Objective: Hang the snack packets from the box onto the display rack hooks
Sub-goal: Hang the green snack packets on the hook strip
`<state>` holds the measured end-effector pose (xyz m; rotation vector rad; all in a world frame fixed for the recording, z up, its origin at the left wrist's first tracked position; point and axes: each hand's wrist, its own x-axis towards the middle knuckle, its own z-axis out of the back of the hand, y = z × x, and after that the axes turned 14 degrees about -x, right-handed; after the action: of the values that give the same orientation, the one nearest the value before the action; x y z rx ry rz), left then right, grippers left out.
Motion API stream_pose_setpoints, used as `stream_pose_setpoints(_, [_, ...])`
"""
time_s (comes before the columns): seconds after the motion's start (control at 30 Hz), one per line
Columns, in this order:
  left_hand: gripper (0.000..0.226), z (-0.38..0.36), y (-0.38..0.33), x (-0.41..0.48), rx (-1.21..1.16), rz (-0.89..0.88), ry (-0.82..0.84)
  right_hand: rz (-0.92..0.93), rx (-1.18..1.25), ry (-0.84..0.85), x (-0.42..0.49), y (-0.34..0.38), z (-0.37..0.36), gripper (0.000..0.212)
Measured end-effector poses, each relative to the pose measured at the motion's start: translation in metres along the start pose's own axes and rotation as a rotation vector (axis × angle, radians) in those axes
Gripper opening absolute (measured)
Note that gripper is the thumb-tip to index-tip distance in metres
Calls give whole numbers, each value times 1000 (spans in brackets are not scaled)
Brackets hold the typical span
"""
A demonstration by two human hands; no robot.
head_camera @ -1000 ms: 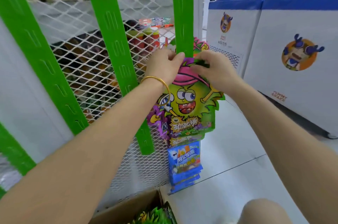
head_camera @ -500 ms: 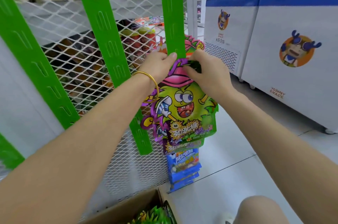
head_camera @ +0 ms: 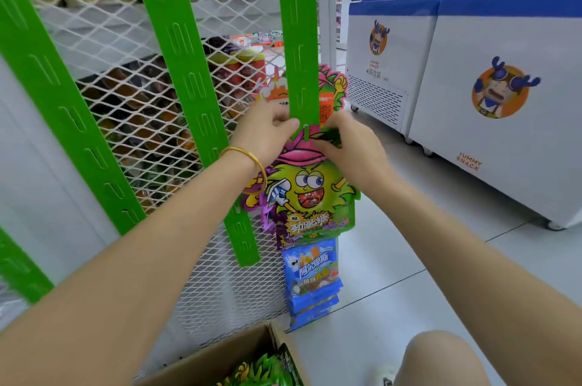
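The snack packet sits at the green strip's foot: light, floppy and slick, we judge, best taken by its top edge. Our right hand pinches there; our left hand curls against the strip, its hold unclear.

A slotted green strip runs down the upper centre of the frame against a white mesh panel. A pink and orange packet sits behind it at mid-frame, a green cartoon packet lies over its lower part, and blue packets hang beneath that. The pale tiled floor at lower right carries a cardboard box at the bottom edge and two white chest freezers on castors at the right.
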<state>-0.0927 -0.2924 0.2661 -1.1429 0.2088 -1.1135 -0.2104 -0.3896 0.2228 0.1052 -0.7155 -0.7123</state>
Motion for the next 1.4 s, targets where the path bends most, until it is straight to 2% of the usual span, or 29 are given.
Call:
stream_pose_setpoints(0.03, [16, 0, 3, -5, 25, -33, -14, -21, -7, -30, -2, 0, -1, 34])
stream_pose_setpoints(0.1, [27, 1, 10, -22, 74, -118, -91, -32, -80, -189, -12, 0, -2, 36])
stream_pose_setpoints(0.17, [31, 6, 22, -46, 155, -234, -203, 5, -132, -370, -34, 5, -7, 32])
stream_pose_setpoints(0.2, [30, 10, 31, -60, 177, -272, -240, 42, -126, -397, -49, 10, -12, 29])
stream_pose_setpoints(0.23, [29, 15, 42, -75, 176, -290, -253, 88, -95, -348, -64, 15, -20, 26])
stream_pose_setpoints(0.27, [27, 18, 58, -91, 167, -282, -240, 126, -43, -212, -81, 22, -31, 24])
stream_pose_setpoints(0.33, [26, 25, 95, -128, 150, -197, -170, 191, 69, 202, -115, 34, -62, 22])
stream_pose_setpoints(0.37, [25, 28, 117, -147, 135, -126, -131, 238, 87, 395, -131, 40, -79, 21])
stream_pose_setpoints(0.43, [23, 35, 158, -185, 73, 64, -64, 366, 45, 670, -161, 51, -112, 23])
stream_pose_setpoints(0.5, [22, 47, 196, -219, 43, 280, -3, 470, -18, 865, -185, 62, -137, 27])
stream_pose_setpoints(0.57, [24, 61, 233, -248, 109, 461, 74, 551, -77, 1013, -201, 72, -158, 30])
stream_pose_setpoints(0.67, [34, 81, 284, -276, 332, 671, 281, 574, -94, 1092, -215, 82, -182, 30])
stream_pose_setpoints(0.73, [40, 88, 302, -284, 406, 762, 345, 528, -72, 1113, -223, 87, -197, 30])
stream_pose_setpoints(0.87, [36, 96, 313, -287, 271, 826, 241, 458, -91, 1167, -247, 108, -222, 45])
stream_pose_setpoints(1.03, [33, 107, 314, -295, 191, 782, 156, 477, -442, 1161, -282, 143, -251, 79])
stream_pose_setpoints(1.13, [32, 111, 309, -299, 184, 767, 125, 456, -511, 1118, -296, 148, -261, 87])
stream_pose_setpoints(1.3, [32, 116, 307, -305, 178, 801, 88, 277, -262, 1197, -286, 146, -258, 72])
stream_pose_setpoints(1.37, [39, 118, 308, -304, 203, 840, 61, 171, -79, 1253, -273, 136, -250, 61])
stream_pose_setpoints(1.4, [46, 119, 308, -304, 222, 863, 40, 116, -7, 1272, -267, 128, -247, 63])
